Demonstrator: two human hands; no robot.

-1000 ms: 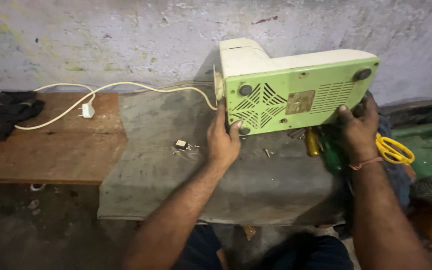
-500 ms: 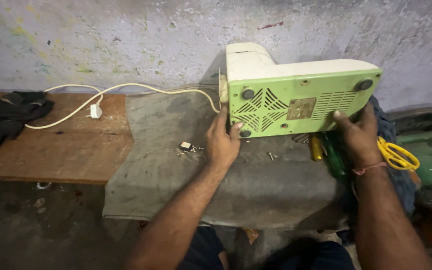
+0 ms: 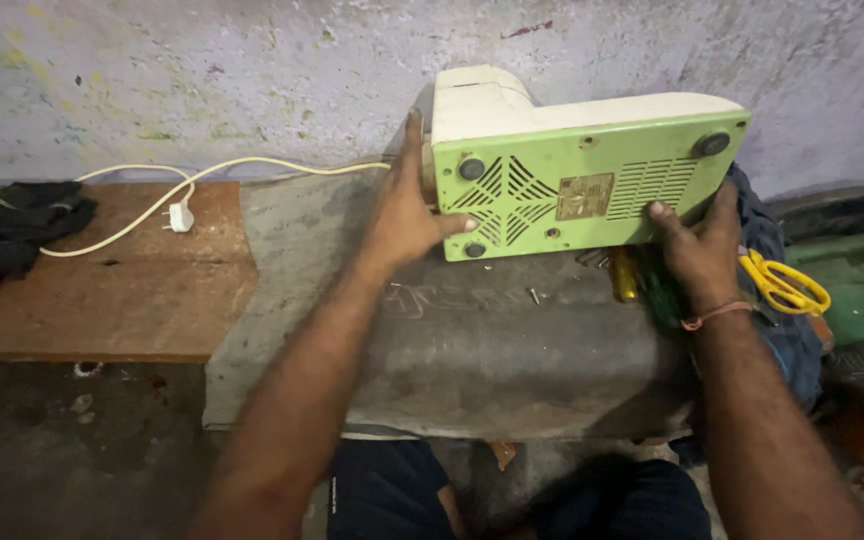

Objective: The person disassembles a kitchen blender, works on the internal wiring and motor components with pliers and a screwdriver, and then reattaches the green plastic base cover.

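Note:
A cream and green appliance [image 3: 582, 160] stands tipped on its side on a grey mat [image 3: 472, 340], its vented green underside facing me. My left hand [image 3: 407, 215] grips its left end, thumb on the green base near a rubber foot. My right hand [image 3: 697, 245] holds the lower right corner of the base. A white power cord [image 3: 242, 165] runs from the appliance leftward to a white plug [image 3: 181, 215] on the wooden board.
A wooden board [image 3: 102, 290] lies at the left with a black cloth [image 3: 12, 230] on it. Yellow scissors [image 3: 782, 285] and a yellow-handled screwdriver [image 3: 624, 275] lie at the right by blue cloth. A loose screw [image 3: 534, 296] rests on the mat. A rough wall stands behind.
My left hand has shifted up along the appliance's left end. The appliance stays tipped on its side, and my view has moved closer.

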